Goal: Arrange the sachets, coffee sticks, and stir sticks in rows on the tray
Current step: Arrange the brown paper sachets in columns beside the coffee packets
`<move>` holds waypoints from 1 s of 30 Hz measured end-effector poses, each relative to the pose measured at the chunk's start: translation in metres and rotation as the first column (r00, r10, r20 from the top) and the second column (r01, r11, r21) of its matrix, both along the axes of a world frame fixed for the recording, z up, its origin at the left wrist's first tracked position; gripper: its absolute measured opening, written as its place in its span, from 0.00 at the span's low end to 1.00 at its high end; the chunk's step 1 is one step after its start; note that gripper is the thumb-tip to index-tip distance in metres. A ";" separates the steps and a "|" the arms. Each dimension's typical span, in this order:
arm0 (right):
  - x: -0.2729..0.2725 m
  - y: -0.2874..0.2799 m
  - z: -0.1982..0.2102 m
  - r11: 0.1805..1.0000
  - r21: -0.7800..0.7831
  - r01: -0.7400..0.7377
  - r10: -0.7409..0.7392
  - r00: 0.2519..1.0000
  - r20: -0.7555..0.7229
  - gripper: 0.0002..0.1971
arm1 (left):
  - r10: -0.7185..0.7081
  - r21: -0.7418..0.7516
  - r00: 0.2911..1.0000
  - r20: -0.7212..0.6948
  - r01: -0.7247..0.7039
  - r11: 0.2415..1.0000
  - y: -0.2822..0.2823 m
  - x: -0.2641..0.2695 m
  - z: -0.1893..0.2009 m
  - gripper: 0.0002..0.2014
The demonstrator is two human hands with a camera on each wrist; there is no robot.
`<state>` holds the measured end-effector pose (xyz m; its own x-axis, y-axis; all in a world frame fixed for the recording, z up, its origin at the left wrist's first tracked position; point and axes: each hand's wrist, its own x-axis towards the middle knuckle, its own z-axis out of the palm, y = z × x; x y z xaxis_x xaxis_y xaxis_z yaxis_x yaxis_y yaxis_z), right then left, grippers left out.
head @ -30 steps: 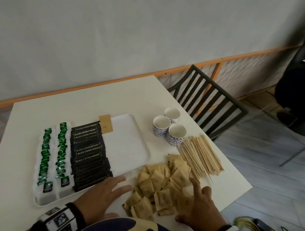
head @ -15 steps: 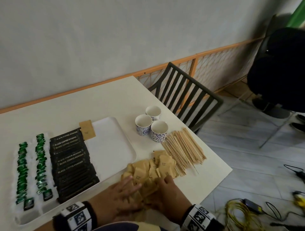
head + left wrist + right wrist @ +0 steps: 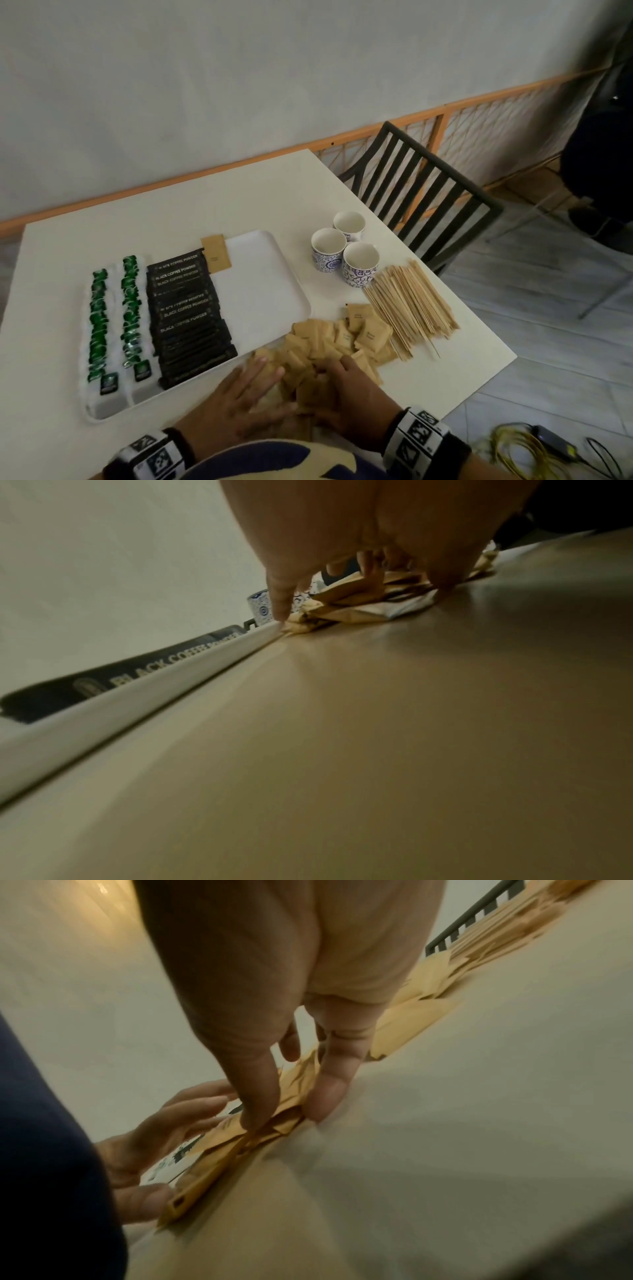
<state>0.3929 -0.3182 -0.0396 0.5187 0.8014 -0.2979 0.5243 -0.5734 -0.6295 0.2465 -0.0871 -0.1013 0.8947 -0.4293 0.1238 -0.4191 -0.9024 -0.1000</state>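
White table [image 3: 178,205] beside a grey wall, with our two hands in the pile of brown sachets [image 3: 342,337].

Our left hand [image 3: 239,394] lies flat with straight fingers on the near sachets, just beside the tray [image 3: 270,274]. Our right hand [image 3: 346,387] pinches some sachets between thumb and fingers [image 3: 329,1093]. On the tray we see two green rows [image 3: 113,315], black coffee sticks [image 3: 188,315] and one brown sachet [image 3: 216,253]. Stir sticks [image 3: 411,305] lie near three cups [image 3: 346,250], off the tray.
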 end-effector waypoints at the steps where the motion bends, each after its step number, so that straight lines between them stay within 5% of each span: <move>1: -0.001 -0.004 0.001 1.000 0.001 0.008 -0.008 1.000 -0.007 0.36 | -0.026 0.057 1.000 0.015 0.025 0.998 -0.004 -0.002 -0.002 0.24; 7: 0.007 -0.030 0.002 0.993 0.069 0.095 -0.108 0.969 0.221 0.19 | -0.128 0.134 0.992 -0.008 0.128 0.983 -0.015 0.000 -0.013 0.26; 14: 0.022 -0.043 -0.002 0.969 -0.192 0.153 -0.112 0.972 0.209 0.33 | -0.051 0.034 0.996 -0.070 0.053 0.998 0.006 -0.011 0.002 0.27; 21: 0.019 -0.038 0.000 0.956 -0.185 0.226 -0.201 0.969 0.146 0.38 | 0.023 -0.005 0.978 -0.206 -0.024 1.000 0.010 -0.012 0.029 0.30; 26: 0.020 -0.033 0.004 0.930 -0.313 0.194 -0.159 0.978 0.135 0.33 | 0.090 -0.209 0.980 -0.176 -0.126 0.970 0.001 0.007 0.048 0.34; 30: 0.020 -0.030 0.007 0.944 -0.300 0.136 -0.083 0.980 0.183 0.22 | 0.205 -0.426 0.959 -0.198 -0.272 0.863 -0.005 0.027 0.066 0.29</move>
<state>0.4132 -0.3483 -0.0324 0.6611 0.6187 -0.4243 0.5290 -0.7855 -0.3211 0.2730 -0.0925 -0.0354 0.9848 -0.1299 0.1151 -0.1644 -0.9107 0.3789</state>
